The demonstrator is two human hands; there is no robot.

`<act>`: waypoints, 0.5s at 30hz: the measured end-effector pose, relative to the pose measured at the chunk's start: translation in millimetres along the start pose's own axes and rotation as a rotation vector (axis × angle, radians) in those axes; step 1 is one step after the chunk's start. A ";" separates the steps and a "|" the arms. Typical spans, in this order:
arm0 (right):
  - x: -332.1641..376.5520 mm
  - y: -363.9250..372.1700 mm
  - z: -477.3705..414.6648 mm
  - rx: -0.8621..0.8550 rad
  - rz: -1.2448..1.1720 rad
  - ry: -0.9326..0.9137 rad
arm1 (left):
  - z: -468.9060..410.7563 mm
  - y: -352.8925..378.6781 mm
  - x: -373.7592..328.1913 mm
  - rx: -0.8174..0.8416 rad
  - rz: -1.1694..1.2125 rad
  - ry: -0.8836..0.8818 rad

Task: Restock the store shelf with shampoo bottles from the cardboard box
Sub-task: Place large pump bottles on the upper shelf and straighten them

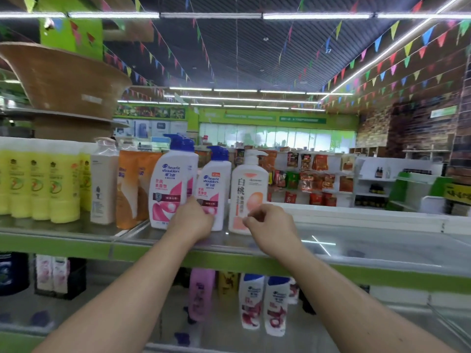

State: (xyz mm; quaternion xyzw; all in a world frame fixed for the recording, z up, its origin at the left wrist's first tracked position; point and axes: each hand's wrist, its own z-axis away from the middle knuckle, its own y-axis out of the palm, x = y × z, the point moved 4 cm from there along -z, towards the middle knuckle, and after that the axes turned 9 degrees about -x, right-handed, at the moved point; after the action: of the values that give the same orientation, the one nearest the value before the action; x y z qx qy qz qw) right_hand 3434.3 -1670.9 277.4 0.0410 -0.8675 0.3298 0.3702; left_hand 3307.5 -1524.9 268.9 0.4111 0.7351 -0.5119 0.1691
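Subject: smaller white plastic shampoo bottle with blue pump and pink label [215, 184]. It stands upright on the steel-topped shelf with green front edge [76, 247], near frame centre.

The left hand [193, 220] is at the bottle's 7 o'clock, with its fingers curled onto the lower front and clamped on it. The taller white shampoo bottle with blue pump [170, 184] stands just beside, at 9 o'clock (whether the thumb touches this one cannot be told).

At 3 o'clock of the held bottle, just beside it, stands the white-and-peach plastic pump bottle with white pump [248, 189], upright. The right hand [271, 226] is at its 5 o'clock with fingers curled in together. Its fingertips [248, 220] lie over the lower label. I cannot tell whether they touch or grip the bottle.

Same shelf, going toward 9 o'clock:
- orange plastic bottles [127, 189]
- cream flat-sided bottle with pale cap [103, 184]
- a row of yellow tubes with white tops [40, 184]

Lower shelf, 6 o'clock, blurred: two white bottles with blue caps [262, 304], and a pink bottle [201, 294] at their 9 o'clock.

At 10 o'clock, above the shelf, are brown stacked shapes [68, 77], too blurred to identify. From 12 to 2 o'clock, strings of coloured pennants [382, 59] hang under the ceiling.
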 end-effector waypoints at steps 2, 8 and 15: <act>-12.0 -21.8 11.6 0.008 0.008 -0.001 | 18.5 -8.2 -7.7 -0.057 -0.017 -0.004; -61.9 -91.6 57.4 0.030 -0.079 -0.047 | 127.5 -11.1 -54.1 -0.257 0.008 0.037; -148.6 -133.6 141.5 0.175 -0.160 -0.003 | 285.0 57.8 -67.2 -0.224 0.058 0.034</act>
State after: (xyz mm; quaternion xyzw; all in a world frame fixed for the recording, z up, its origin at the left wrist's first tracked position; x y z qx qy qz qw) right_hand 3496.7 -1885.9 178.4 0.1428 -0.8298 0.3738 0.3890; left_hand 3344.1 -1800.1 159.1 0.4193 0.7784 -0.4142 0.2162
